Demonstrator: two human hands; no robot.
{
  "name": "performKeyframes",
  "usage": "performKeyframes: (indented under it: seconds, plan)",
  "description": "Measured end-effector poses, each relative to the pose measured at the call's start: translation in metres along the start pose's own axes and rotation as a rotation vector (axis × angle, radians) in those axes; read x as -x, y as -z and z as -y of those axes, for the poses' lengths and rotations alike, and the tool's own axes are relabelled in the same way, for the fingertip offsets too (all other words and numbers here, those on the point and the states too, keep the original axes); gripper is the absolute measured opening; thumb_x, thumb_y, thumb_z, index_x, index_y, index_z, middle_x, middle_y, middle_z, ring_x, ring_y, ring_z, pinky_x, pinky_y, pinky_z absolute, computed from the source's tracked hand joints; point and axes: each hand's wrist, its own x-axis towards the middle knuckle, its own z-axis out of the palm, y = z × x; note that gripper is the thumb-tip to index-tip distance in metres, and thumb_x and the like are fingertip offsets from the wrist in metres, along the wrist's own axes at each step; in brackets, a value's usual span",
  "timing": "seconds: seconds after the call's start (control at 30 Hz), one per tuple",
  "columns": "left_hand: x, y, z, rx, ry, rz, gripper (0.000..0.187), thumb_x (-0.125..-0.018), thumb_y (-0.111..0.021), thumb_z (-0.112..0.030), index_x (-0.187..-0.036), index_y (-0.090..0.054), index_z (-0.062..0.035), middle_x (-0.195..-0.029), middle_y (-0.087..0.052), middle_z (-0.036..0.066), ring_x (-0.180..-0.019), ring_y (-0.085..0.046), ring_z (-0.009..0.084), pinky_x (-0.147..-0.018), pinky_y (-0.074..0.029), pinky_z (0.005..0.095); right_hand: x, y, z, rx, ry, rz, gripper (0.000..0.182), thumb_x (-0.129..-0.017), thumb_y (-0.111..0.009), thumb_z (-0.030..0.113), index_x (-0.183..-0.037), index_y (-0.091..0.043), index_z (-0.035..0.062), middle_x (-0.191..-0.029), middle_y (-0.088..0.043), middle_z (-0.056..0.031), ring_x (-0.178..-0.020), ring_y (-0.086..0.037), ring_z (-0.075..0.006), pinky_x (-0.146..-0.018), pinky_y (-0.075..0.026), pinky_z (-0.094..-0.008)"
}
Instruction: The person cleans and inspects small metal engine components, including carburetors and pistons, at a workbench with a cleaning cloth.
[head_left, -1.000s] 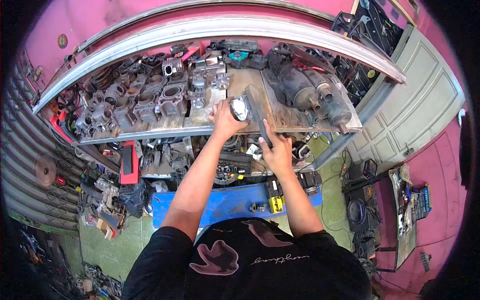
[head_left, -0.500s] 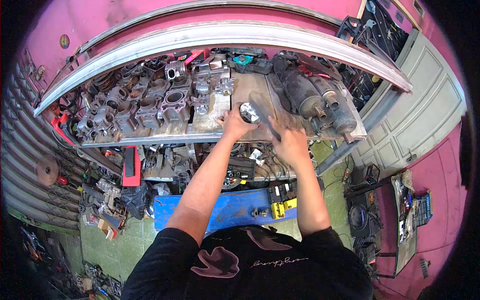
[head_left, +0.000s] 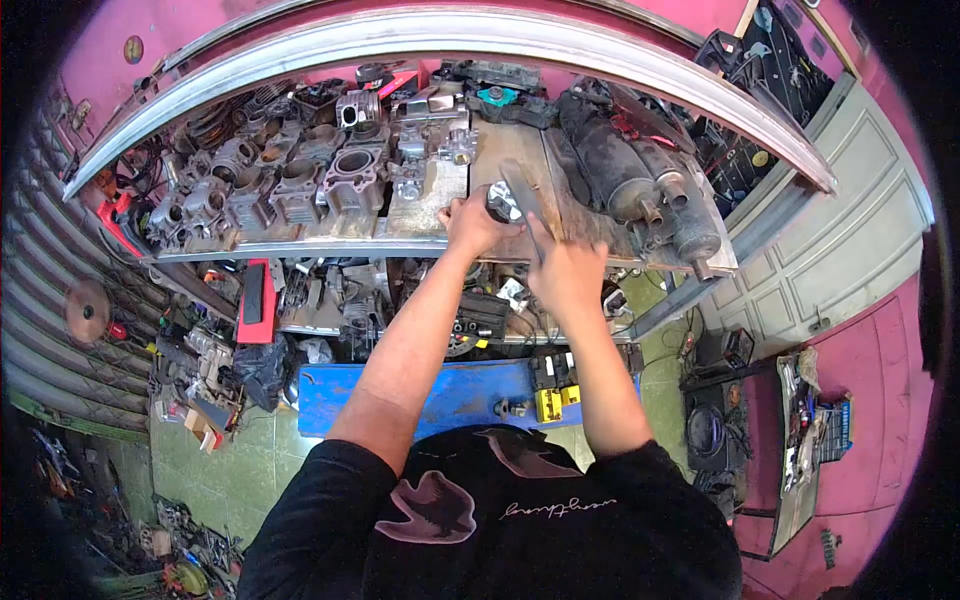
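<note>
My left hand (head_left: 474, 226) is wrapped round the side of a small round metal part (head_left: 503, 201) that rests on the wooden shelf board. A long flat dark tool (head_left: 525, 200), like a file, lies across the right side of that part. Its lower end is in the closed fingers of my right hand (head_left: 567, 268). Left of my left hand stand a metal engine cylinder (head_left: 354, 176) and several similar castings. To the right of the tool lie dark exhaust mufflers (head_left: 622, 182).
A pale metal beam (head_left: 440, 36) arches above the shelf. Beneath are a lower shelf crowded with parts and a blue bench (head_left: 420, 392) bearing a yellow-and-black object (head_left: 549, 404). A red box (head_left: 256, 315) stands at the lower left.
The view has shifted, so the shelf sits higher. The tool has moved against the round part and slants more steeply; my right hand has moved left relative to the board. Both grips remain closed.
</note>
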Motion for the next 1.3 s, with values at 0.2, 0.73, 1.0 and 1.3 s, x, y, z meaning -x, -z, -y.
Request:
performKeyframes:
  seconds: [0.2, 0.73, 1.0, 1.3]
  plan:
    - [0.003, -0.005, 0.002, -0.023, -0.026, -0.037, 0.095, -0.053, -0.091, -0.055, -0.137, -0.06, -0.0217, -0.123, -0.069, 0.008, -0.123, -0.053, 0.0323, -0.107, -0.027, 0.0521, -0.021, -0.011, -0.004, -0.144, -0.09, 0.028, 0.053, -0.088, -0.066, 0.029, -0.141, -0.06, 0.0331, -0.089, -0.074, -0.018, -0.087, -0.072, -0.0349, -0.088, -0.045, -0.0479]
    - [0.001, -0.004, 0.002, -0.002, -0.032, -0.005, 0.098, -0.053, -0.091, -0.048, -0.141, -0.057, -0.019, -0.13, -0.067, 0.006, -0.123, -0.053, 0.0321, -0.109, -0.025, 0.0537, -0.016, -0.019, 0.011, -0.205, -0.201, 0.098, 0.059, -0.092, -0.065, 0.034, -0.148, -0.05, 0.0409, -0.101, -0.074, -0.0183, -0.098, -0.07, -0.0367, -0.094, -0.044, -0.0494]
    - [0.002, 0.006, 0.007, 0.069, -0.299, -0.188, 0.091, -0.049, -0.092, -0.038, -0.131, -0.059, -0.0139, -0.124, -0.064, 0.008, -0.122, -0.049, 0.035, -0.1, -0.034, 0.058, 0.008, -0.05, -0.016, -0.537, -0.089, -0.251, 0.053, -0.09, -0.067, 0.029, -0.143, -0.059, 0.0258, -0.101, -0.074, -0.0192, -0.1, -0.068, -0.037, -0.091, -0.047, -0.0463]
    - [-0.009, -0.009, 0.001, 0.041, -0.198, -0.107, 0.093, -0.051, -0.092, -0.04, -0.133, -0.059, -0.0117, -0.127, -0.063, 0.01, -0.123, -0.048, 0.0348, -0.097, -0.033, 0.0649, -0.01, -0.026, 0.008, -0.281, -0.166, -0.059, 0.058, -0.091, -0.066, 0.031, -0.146, -0.054, 0.0229, -0.098, -0.073, -0.0237, -0.087, -0.07, -0.0423, -0.096, -0.049, -0.049]
